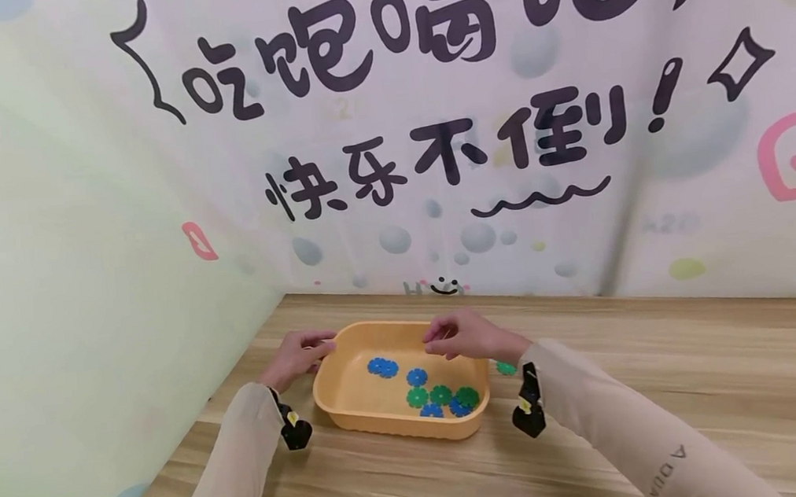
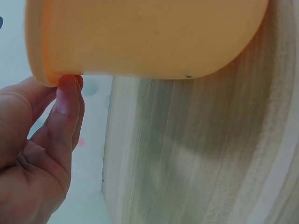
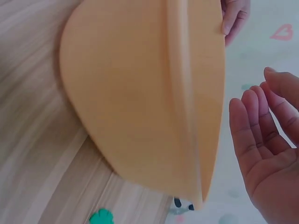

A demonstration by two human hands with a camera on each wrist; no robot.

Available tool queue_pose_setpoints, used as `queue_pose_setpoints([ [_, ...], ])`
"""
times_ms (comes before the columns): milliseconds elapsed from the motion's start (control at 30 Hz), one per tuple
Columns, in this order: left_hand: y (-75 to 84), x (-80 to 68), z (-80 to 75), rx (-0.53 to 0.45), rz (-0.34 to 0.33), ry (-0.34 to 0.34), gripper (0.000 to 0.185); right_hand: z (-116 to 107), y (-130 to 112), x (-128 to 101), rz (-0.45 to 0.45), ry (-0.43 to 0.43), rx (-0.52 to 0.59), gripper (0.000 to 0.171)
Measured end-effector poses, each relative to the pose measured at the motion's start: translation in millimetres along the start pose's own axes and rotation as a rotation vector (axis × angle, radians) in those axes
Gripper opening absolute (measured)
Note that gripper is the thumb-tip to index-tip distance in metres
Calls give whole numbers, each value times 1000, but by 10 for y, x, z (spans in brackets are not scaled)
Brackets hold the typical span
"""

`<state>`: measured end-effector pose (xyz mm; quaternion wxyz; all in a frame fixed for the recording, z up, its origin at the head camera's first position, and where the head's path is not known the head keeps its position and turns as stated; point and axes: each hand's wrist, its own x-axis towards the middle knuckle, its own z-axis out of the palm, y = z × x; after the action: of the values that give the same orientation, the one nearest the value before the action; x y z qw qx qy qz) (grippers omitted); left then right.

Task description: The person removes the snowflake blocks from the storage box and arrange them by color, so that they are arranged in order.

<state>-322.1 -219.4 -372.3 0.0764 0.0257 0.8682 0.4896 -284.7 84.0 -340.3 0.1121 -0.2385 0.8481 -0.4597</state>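
Observation:
A yellow-orange plastic basin (image 1: pixel 354 401) sits on the table. Inside it lie several flower-edged plastic discs, such as a blue disc (image 1: pixel 416 377) and a green disc (image 1: pixel 416 397), most of them towards its near right corner. My left hand (image 1: pixel 297 358) pinches the basin's left rim between thumb and fingers, as the left wrist view shows close up. Over the far right part of the basin hovers my right hand (image 1: pixel 466 336). Its fingers are loosely bent, and the right wrist view shows nothing between them and no contact with the rim.
One green disc (image 1: pixel 505 368) lies on the wood-grain table (image 1: pixel 666 383) just right of the basin, partly behind the right wrist. A printed wall covering (image 1: pixel 385 265) rises behind the table, and a pale wall (image 1: pixel 87 268) borders it on the left.

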Motion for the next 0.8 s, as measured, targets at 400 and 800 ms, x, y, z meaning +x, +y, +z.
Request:
queue_pose_setpoints([
  [400, -6, -10, 4, -30, 12, -5, 37, 367, 81, 237, -5, -132, -42, 15],
  [800, -11, -33, -11, -68, 71, -33, 37, 531, 158, 266, -13, -207, -121, 13],
])
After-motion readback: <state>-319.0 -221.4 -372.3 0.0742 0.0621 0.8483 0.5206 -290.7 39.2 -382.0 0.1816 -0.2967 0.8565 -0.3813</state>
